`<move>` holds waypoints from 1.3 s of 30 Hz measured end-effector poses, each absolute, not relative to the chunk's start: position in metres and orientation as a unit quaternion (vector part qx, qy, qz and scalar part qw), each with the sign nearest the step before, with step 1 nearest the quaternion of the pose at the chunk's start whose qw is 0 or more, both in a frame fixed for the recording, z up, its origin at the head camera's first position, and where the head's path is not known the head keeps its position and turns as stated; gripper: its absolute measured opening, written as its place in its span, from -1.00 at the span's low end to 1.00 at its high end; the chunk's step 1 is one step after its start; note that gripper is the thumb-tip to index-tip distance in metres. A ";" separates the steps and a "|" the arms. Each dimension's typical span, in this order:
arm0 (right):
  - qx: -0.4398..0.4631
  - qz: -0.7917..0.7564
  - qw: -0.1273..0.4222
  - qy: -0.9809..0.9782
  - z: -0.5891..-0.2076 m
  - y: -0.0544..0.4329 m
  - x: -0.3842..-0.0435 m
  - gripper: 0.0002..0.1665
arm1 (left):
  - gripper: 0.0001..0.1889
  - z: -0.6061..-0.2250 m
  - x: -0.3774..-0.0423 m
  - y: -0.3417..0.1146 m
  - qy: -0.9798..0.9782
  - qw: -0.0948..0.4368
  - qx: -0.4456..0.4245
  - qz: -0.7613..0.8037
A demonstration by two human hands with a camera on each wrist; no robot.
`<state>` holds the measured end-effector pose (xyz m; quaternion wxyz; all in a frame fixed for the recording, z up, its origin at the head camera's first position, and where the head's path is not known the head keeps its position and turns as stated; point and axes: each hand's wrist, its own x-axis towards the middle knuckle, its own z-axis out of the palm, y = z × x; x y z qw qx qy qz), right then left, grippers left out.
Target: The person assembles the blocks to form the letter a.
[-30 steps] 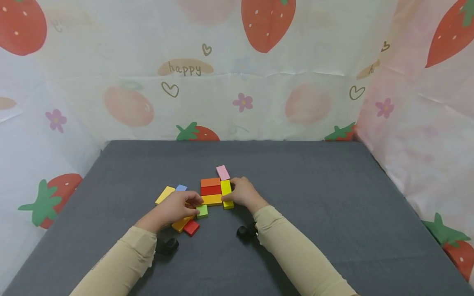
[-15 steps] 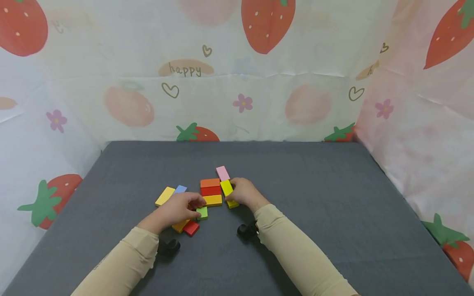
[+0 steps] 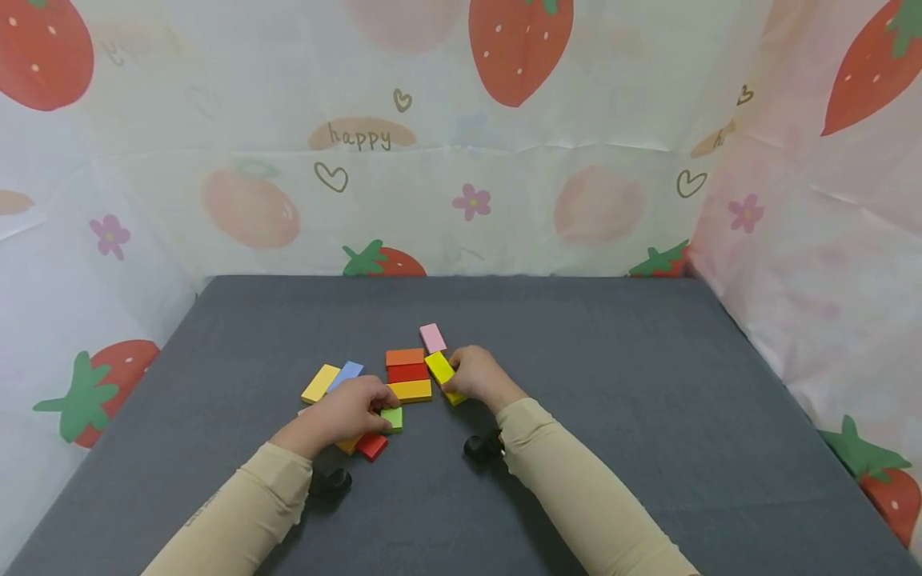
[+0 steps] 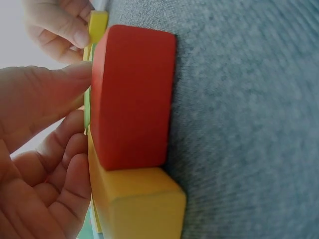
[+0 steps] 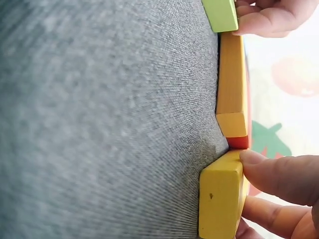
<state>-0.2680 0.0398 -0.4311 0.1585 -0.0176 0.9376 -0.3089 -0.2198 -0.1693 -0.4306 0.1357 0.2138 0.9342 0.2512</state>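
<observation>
Coloured wooden blocks lie in a group on the grey cloth. My right hand [image 3: 484,378] grips a bright yellow block [image 3: 440,366] between thumb and fingers, and the block lies slanted, its near end to the right. With thumb and fingertips my left hand [image 3: 350,412] pinches a small light green block [image 3: 393,418], partly covering it. Just beyond that, a yellow-orange block [image 3: 411,391], a red block [image 3: 407,373] and an orange block [image 3: 405,357] sit in a row. In the left wrist view, another red block [image 4: 134,99] touches an amber block [image 4: 147,199] under the left hand.
A pink block [image 3: 433,338] lies beyond the bright yellow one. To the left are a pale yellow block [image 3: 320,384] and a blue block [image 3: 347,373], partly behind the left hand. Patterned fabric walls [image 3: 461,160] stand around the table's back and sides.
The bright yellow block has turned in my right hand, its near end swinging right, away from the row. My left hand has shifted slightly right, and the orange and red blocks slid a little left.
</observation>
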 end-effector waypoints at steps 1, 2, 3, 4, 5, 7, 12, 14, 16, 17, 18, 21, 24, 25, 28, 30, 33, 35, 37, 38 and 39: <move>-0.017 -0.311 0.158 0.937 -0.431 0.040 -0.268 -0.50 | -0.74 -0.430 -0.219 -0.169 0.935 0.137 0.212 0.250; -0.017 -0.312 0.158 0.937 -0.431 0.041 -0.267 -0.52 | -0.74 -0.430 -0.219 -0.168 0.935 0.138 0.212 0.250; -0.017 -0.313 0.157 0.937 -0.431 0.041 -0.267 -0.54 | -0.74 -0.429 -0.219 -0.168 0.934 0.139 0.212 0.250; -0.018 -0.314 0.155 0.937 -0.431 0.041 -0.267 -0.56 | -0.75 -0.429 -0.219 -0.168 0.934 0.140 0.212 0.251; -0.018 -0.316 0.153 0.936 -0.430 0.041 -0.266 -0.58 | -0.75 -0.429 -0.219 -0.168 0.934 0.140 0.214 0.251; -0.020 -0.320 0.151 0.935 -0.430 0.041 -0.266 -0.60 | -0.75 -0.429 -0.220 -0.167 0.933 0.142 0.216 0.251; -0.021 -0.335 0.152 0.930 -0.428 0.040 -0.267 -0.58 | -0.74 -0.428 -0.221 -0.167 0.932 0.146 0.222 0.247; -0.019 -0.338 0.153 0.928 -0.428 0.041 -0.268 -0.55 | -0.73 -0.428 -0.222 -0.167 0.932 0.145 0.231 0.239; -0.020 -0.335 0.154 0.929 -0.428 0.041 -0.269 -0.54 | -0.72 -0.427 -0.221 -0.166 0.932 0.141 0.240 0.230; -0.021 -0.333 0.154 0.930 -0.428 0.041 -0.269 -0.54 | -0.71 -0.427 -0.221 -0.167 0.933 0.140 0.244 0.225; -0.022 -0.332 0.155 0.930 -0.428 0.042 -0.269 -0.54 | -0.71 -0.427 -0.221 -0.167 0.933 0.141 0.246 0.222; -0.023 -0.330 0.159 0.930 -0.429 0.042 -0.270 -0.56 | -0.73 -0.427 -0.220 -0.166 0.933 0.149 0.243 0.220; -0.022 -0.332 0.165 0.929 -0.429 0.043 -0.271 -0.60 | -0.74 -0.427 -0.219 -0.165 0.933 0.159 0.236 0.220; -0.023 -0.332 0.166 0.928 -0.429 0.043 -0.271 -0.61 | -0.74 -0.426 -0.219 -0.164 0.933 0.160 0.236 0.219; -0.020 -0.337 0.169 0.926 -0.430 0.044 -0.272 -0.65 | -0.73 -0.424 -0.217 -0.163 0.932 0.155 0.247 0.214; -0.015 -0.339 0.172 0.925 -0.430 0.045 -0.273 -0.69 | -0.72 -0.423 -0.215 -0.162 0.931 0.148 0.260 0.211; -0.004 -0.342 0.180 0.922 -0.430 0.045 -0.273 -0.73 | -0.72 -0.423 -0.214 -0.161 0.928 0.139 0.276 0.210; 0.000 -0.346 0.184 0.920 -0.431 0.046 -0.272 -0.74 | -0.74 -0.424 -0.213 -0.161 0.927 0.135 0.282 0.206; -0.001 -0.352 0.189 0.917 -0.431 0.046 -0.272 -0.74 | -0.75 -0.425 -0.213 -0.160 0.927 0.135 0.283 0.203; -0.003 -0.355 0.192 0.915 -0.431 0.047 -0.272 -0.75 | -0.75 -0.426 -0.213 -0.160 0.928 0.135 0.283 0.202; -0.008 -0.355 0.195 0.914 -0.432 0.047 -0.271 -0.76 | -0.76 -0.426 -0.212 -0.160 0.928 0.136 0.284 0.200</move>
